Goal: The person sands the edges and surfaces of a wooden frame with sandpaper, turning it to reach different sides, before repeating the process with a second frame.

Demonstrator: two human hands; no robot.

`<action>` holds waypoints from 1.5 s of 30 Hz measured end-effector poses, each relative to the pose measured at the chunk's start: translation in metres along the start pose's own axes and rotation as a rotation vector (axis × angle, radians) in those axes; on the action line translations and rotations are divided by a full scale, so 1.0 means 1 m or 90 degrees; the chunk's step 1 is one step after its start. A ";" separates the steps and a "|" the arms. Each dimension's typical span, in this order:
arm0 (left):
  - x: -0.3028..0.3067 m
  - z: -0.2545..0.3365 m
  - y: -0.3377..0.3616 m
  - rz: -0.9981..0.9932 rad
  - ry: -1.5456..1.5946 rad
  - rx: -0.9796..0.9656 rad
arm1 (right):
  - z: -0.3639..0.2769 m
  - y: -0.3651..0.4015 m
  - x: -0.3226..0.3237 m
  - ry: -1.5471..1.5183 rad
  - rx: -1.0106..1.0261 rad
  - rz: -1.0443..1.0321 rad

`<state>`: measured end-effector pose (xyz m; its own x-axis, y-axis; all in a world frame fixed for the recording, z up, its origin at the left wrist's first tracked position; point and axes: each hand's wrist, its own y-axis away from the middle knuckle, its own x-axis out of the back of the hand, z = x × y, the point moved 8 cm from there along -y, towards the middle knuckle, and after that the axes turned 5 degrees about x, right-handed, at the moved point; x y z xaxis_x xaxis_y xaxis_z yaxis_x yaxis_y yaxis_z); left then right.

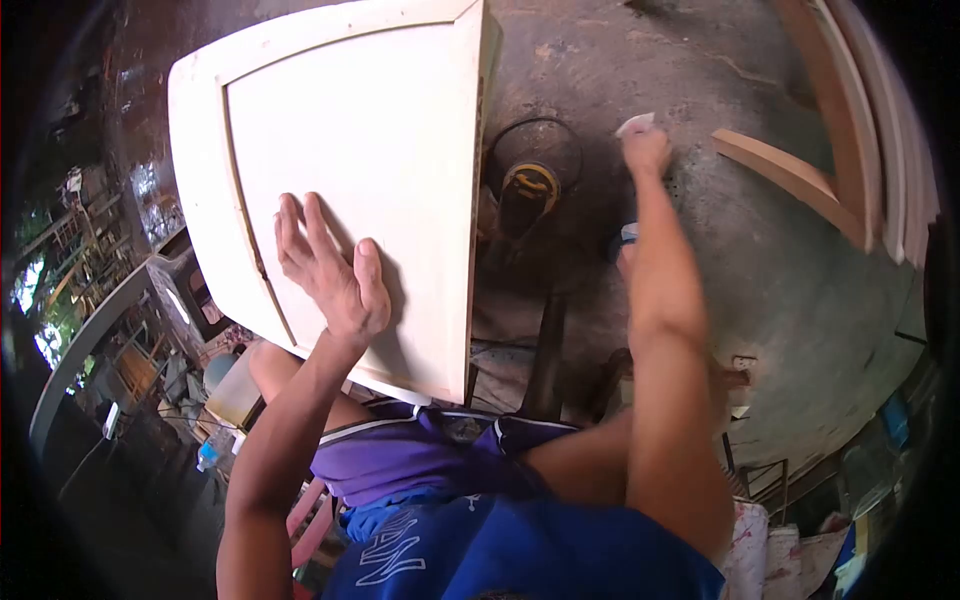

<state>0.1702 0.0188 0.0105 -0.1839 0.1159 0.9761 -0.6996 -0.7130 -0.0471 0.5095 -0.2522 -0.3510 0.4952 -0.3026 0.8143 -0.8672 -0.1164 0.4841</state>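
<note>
Panel (370,120), pale, flat and round-cornered, under the left hand (338,285).

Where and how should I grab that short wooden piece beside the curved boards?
Probably near its free end, from the right hand's side: that end of the short wooden piece points toward the right hand, while the other meets the curved boards, possibly joined.

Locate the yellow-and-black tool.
In the head view, the yellow-and-black tool is just above centre, between the white panel and the right hand.
</note>
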 end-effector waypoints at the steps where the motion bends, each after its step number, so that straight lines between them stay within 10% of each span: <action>1: 0.001 -0.001 0.001 0.011 0.006 -0.010 | 0.004 0.010 -0.010 -0.077 0.049 0.049; 10: 0.008 0.091 0.025 -0.075 0.065 -0.107 | 0.021 0.237 0.062 -0.348 -0.007 0.304; 15: -0.005 0.098 0.029 -0.087 0.038 -0.088 | -0.003 0.317 0.114 -0.717 -0.070 -0.021; 24: 0.033 0.024 0.085 -0.212 0.015 -0.305 | -0.024 0.361 0.179 -0.797 -0.016 -0.066; 31: 0.080 -0.075 0.089 -0.244 0.035 -0.191 | -0.064 0.348 0.130 -0.720 0.123 -0.170; 35: 0.055 -0.078 0.064 -0.293 0.068 -0.119 | -0.106 0.389 0.121 -0.494 0.349 0.026; 38: 0.048 -0.024 0.035 -0.064 0.188 -0.092 | -0.111 0.415 0.095 -0.471 0.271 -0.083; 45: 0.000 0.031 0.015 0.043 0.028 -0.024 | -0.108 0.416 0.091 -0.433 0.235 -0.076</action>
<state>0.1808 -0.0131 0.0163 -0.2611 0.0983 0.9603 -0.7095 -0.6941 -0.1218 0.1998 -0.2258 -0.0411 0.5498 -0.7671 0.3306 -0.8298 -0.4563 0.3213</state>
